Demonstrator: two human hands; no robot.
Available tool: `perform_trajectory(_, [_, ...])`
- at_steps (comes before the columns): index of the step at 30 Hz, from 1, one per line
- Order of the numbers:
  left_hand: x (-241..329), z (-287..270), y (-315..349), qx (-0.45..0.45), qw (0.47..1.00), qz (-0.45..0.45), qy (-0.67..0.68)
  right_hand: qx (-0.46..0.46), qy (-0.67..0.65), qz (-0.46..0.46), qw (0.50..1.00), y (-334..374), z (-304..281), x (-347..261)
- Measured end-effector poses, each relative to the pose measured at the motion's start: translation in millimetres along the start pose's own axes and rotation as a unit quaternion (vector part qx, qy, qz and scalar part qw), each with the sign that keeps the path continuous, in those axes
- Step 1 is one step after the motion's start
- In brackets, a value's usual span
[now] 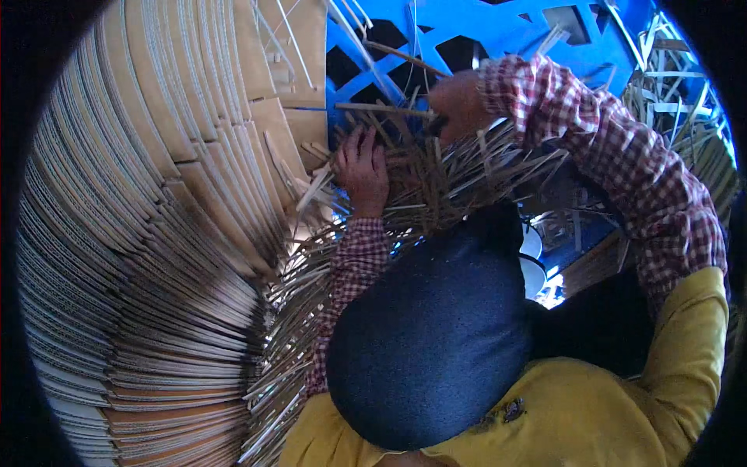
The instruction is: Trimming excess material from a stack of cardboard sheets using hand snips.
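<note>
Thin pale-brown strips (436,175), maybe cardboard offcuts, lie in a tangled heap in front of my lap. My left hand (363,173) rests on the heap's left end, fingers stretched out and slightly apart. To its right, on the far side of the heap, my right hand (459,107) is closed with its fingers curled under. A flat strip (381,109) reaches up to its thumb. Whatever sits inside that grip is too dark and hidden to name. Beyond both hands stands a blue plastic panel (498,27) with angular holes, more strips lying across it.
Tall stacks of cardboard sheets (187,148) fill the left side, edges toward me. Loose strips (303,319) run down between the stacks and my left arm. Further strips (677,86) pile up at the far right. White round objects (531,265) show beside my dark-clothed lap.
</note>
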State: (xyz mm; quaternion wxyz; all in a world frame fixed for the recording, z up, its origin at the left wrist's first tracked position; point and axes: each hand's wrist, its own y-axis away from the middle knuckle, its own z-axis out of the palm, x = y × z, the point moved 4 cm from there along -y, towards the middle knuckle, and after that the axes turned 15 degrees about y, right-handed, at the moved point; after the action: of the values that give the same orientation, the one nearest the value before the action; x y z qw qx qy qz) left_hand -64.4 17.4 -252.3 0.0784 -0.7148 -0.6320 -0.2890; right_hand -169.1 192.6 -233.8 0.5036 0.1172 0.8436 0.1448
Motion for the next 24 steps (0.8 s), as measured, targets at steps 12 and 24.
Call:
perform_trajectory(12, [-7.2, 12.8, 5.4, 0.001, 0.998, -0.019, -0.068, 0.275, -0.131, 0.134, 0.943, -106.3, -45.4, -19.6])
perform_trajectory(24, [-53.7, 33.7, 33.6, 0.058, 0.99, -0.083, 0.095, 0.311, -0.138, 0.19, 0.921, -127.2, -25.9, -32.1])
